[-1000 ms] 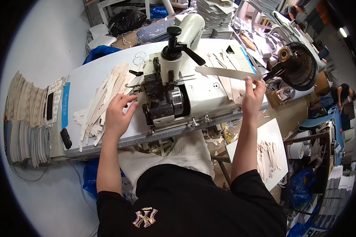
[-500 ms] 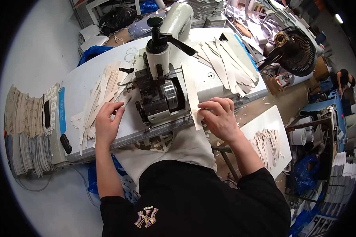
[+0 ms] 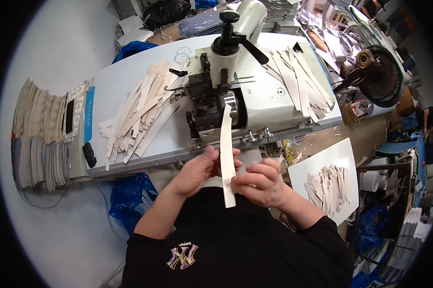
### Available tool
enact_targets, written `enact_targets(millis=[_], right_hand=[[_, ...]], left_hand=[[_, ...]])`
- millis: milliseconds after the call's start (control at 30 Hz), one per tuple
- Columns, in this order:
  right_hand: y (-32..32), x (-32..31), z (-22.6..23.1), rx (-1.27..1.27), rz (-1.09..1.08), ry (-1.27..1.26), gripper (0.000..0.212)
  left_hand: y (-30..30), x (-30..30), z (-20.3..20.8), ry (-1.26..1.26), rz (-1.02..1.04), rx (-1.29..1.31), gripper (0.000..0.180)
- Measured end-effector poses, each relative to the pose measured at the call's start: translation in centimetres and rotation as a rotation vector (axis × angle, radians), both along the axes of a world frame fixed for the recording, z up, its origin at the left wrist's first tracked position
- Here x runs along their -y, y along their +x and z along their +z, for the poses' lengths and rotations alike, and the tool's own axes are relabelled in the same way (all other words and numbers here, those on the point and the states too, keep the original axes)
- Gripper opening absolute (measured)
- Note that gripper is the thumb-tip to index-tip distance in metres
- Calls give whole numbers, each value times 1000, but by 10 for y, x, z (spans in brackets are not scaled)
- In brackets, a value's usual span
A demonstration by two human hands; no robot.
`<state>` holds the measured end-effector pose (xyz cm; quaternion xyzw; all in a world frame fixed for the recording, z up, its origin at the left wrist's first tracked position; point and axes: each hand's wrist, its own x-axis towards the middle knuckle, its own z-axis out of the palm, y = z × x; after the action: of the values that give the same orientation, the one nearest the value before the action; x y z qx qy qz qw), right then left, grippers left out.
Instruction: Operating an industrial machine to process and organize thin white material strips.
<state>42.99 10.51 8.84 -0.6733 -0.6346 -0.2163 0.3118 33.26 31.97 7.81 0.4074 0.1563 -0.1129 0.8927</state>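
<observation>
A long cream-coloured strip [image 3: 227,144] stands nearly upright in front of me, slightly curved, its top end over the metal wheel of a white bench machine [image 3: 264,105]. My right hand [image 3: 259,182] pinches the strip near its lower end between thumb and fingers. My left hand [image 3: 197,173] is beside the strip, with fingertips passing behind it and the thumb apart; whether those fingers touch it is hidden. The machine carries a black knob [image 3: 229,17] and a black crank lever [image 3: 251,49].
Loose strips [image 3: 142,113] lie left of the machine, more strips [image 3: 300,79] on its right. Another pile of strips [image 3: 329,187] rests on a white board at lower right. Stacked sheets [image 3: 41,115] stand far left. A black fan [image 3: 377,77] is at right; people work beyond it.
My right hand has drawn the strip toward my body, off the machine's right side. My left hand has left the left-hand pile and come in beside the strip. The view has shifted.
</observation>
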Motion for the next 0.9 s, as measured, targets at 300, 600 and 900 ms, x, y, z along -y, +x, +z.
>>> enact_targets(millis=[300, 600, 900], right_hand=[[-21, -7, -23, -239, -9, 46, 39], [-10, -7, -25, -597, -121, 4, 41], [1, 3, -23, -629, -238, 24, 41]], left_hand=[[-11, 22, -19, -315, 262, 337, 49], [5, 19, -19, 229, 306, -78, 48], [30, 33, -24, 340, 113, 30, 52]])
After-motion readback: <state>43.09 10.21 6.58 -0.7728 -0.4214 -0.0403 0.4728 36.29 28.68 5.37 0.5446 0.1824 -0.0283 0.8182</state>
